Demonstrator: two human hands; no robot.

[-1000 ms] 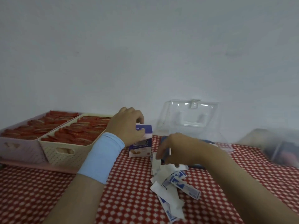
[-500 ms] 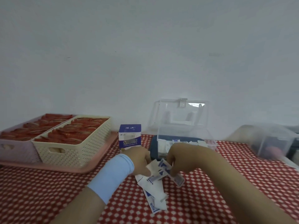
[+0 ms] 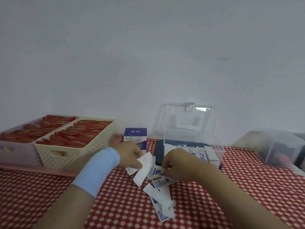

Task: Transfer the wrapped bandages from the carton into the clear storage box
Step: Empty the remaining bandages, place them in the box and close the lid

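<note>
A small purple-and-white carton (image 3: 135,137) stands upright at the back of the red checked table. Right of it sits the clear storage box (image 3: 219,150) with its lid raised; several wrapped bandages (image 3: 200,153) lie inside. More white-and-blue wrapped bandages (image 3: 160,196) lie loose in a pile on the cloth in front. My left hand (image 3: 129,154), with a light blue wristband, pinches white wrappers at the pile's top. My right hand (image 3: 177,161) grips blue-printed wrappers beside it, just in front of the box.
Two baskets, one cream (image 3: 77,148) and one lilac (image 3: 14,151), filled with red packets, stand on a pink tray (image 3: 49,171) at the left. A dark blue pad (image 3: 159,152) lies under the box. Another clear container (image 3: 280,146) sits blurred at the right.
My left hand left the carton and came down to the bandage pile. Both hands now hold wrappers from it. The camera view shifted slightly, and the carton stands free.
</note>
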